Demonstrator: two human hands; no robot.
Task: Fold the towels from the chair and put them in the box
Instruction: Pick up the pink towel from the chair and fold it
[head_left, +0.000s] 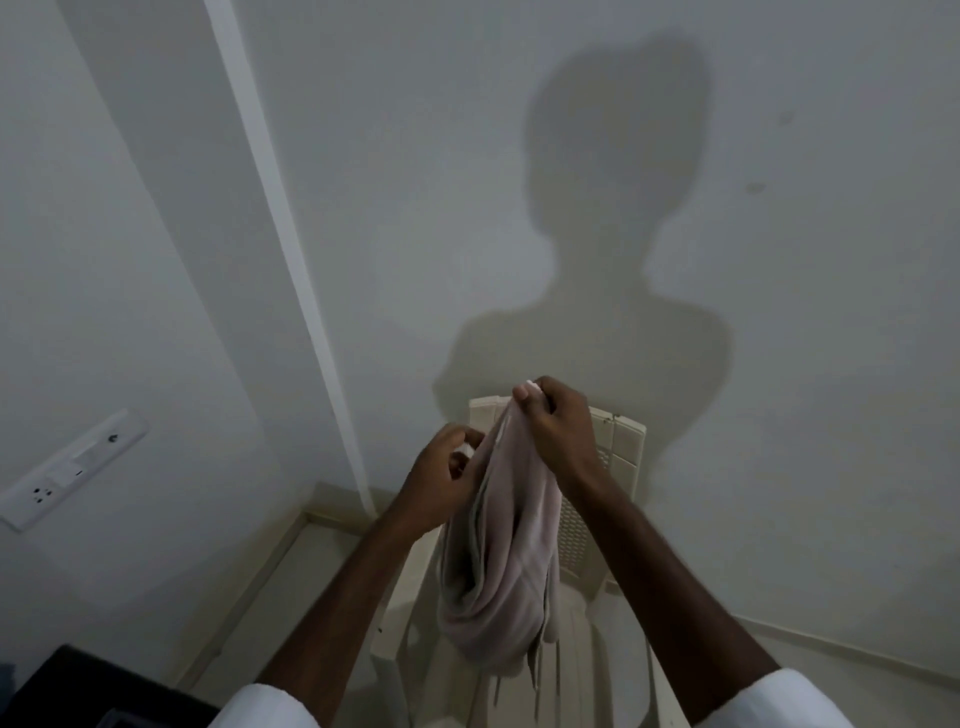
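A pale pink towel (506, 545) hangs in loose folds in front of me, above the seat of a cream plastic chair (626, 447). My right hand (553, 421) pinches its top edge, held highest, near the chair's backrest. A little lower and to the left, my left hand (441, 478) grips another part of the towel's edge with curled fingers. The towel's lower end dangles over the chair seat. No box can be made out with certainty.
The chair stands against a white wall with my shadow on it. A switch and socket plate (67, 467) is on the left wall. A dark object (67, 686) sits at the lower left corner. Pale floor shows around the chair.
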